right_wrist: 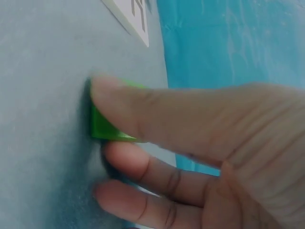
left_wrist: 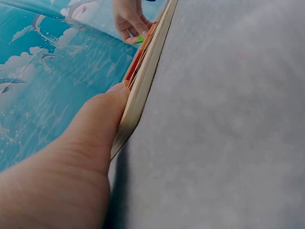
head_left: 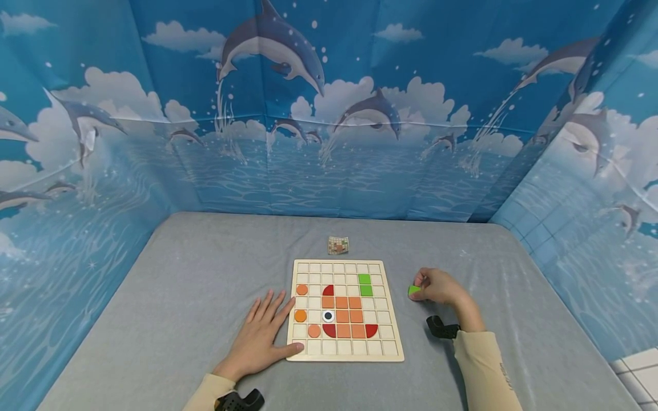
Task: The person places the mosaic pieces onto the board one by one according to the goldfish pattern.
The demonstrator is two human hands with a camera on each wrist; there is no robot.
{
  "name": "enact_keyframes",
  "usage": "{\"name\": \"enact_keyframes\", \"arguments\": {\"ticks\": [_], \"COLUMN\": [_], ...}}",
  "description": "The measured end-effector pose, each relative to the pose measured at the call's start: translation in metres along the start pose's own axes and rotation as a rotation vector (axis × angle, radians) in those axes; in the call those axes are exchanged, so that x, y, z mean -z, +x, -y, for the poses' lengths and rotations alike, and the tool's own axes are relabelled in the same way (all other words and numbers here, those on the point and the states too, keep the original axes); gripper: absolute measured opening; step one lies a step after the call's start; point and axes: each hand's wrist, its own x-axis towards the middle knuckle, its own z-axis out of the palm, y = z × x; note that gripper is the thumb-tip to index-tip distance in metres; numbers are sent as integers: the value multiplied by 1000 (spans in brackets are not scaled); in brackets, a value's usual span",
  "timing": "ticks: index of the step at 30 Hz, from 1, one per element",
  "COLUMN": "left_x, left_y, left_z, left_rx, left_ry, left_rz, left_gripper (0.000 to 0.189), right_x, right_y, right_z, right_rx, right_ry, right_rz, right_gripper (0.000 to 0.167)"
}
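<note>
A wooden grid board [head_left: 346, 349] lies on the grey cloth, with orange squares [head_left: 342, 315], dark red quarter-round pieces [head_left: 371, 330], orange discs [head_left: 300, 315], a black-and-white eye disc [head_left: 328, 315] and two green squares [head_left: 365, 290] in its cells. My left hand [head_left: 262, 339] lies with fingers spread at the board's left edge; its thumb [left_wrist: 107, 107] rests on the near corner. Right of the board, my right hand [head_left: 437, 287] pinches a green square tile [right_wrist: 106, 125] between thumb and fingers, close to the cloth. The thumb covers part of that tile.
Behind the board lies a small printed picture card [head_left: 338, 246]. The grey table [head_left: 231, 245] is bordered at the back and sides by a blue dolphin-print curtain [head_left: 329, 171]. Black wrist devices [head_left: 442, 328] sit at both of my sleeves.
</note>
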Motion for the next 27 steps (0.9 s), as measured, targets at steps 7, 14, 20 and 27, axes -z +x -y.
{"name": "enact_keyframes", "arguments": {"ticks": [7, 14, 20, 27], "left_x": [1, 1, 1, 0], "left_y": [0, 0, 0, 0], "left_z": [0, -1, -1, 0], "left_rx": [2, 3, 3, 1], "left_ry": [-5, -6, -9, -2], "left_rz": [7, 6, 8, -1], "left_gripper": [97, 96, 96, 96], "right_x": [1, -4, -15, -26], "right_y": [3, 4, 6, 10], "right_z": [0, 4, 13, 22], "right_rx": [9, 116, 161, 194], "right_ry": [-11, 66, 171, 238], "right_rz": [-15, -9, -6, 34], "right_gripper": [20, 17, 14, 11]}}
